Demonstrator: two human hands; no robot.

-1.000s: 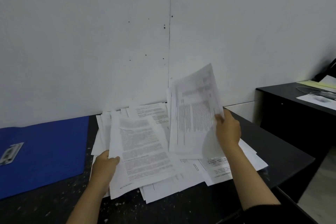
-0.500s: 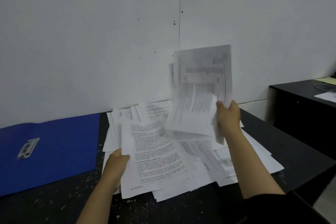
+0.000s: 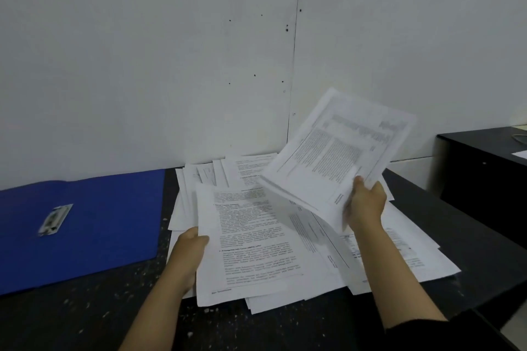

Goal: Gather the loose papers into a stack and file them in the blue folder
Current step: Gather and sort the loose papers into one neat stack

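While you face the pale grey wall (image 3: pixel 142 65), the dark speckled table (image 3: pixel 85 308) runs along its foot. On its left part the flat blue plastic folder (image 3: pixel 108 216) lies open, with a small silver metal clip (image 3: pixel 55 219) on it. Just right of the folder, the loose pile of white printed papers (image 3: pixel 399 259) is spread on the table, back edge near the wall. Your right hand (image 3: pixel 366 204) grips a tilted bundle of white printed sheets (image 3: pixel 339 151) at its lower corner, lifted above the pile. Your left hand (image 3: pixel 189 251) holds the left edge of the top printed page (image 3: pixel 251 242), thumb curled over the edge; the fingers are hidden under it. Well apart at far right stands a second black desk (image 3: pixel 484 168), with a white sheet at the frame edge.
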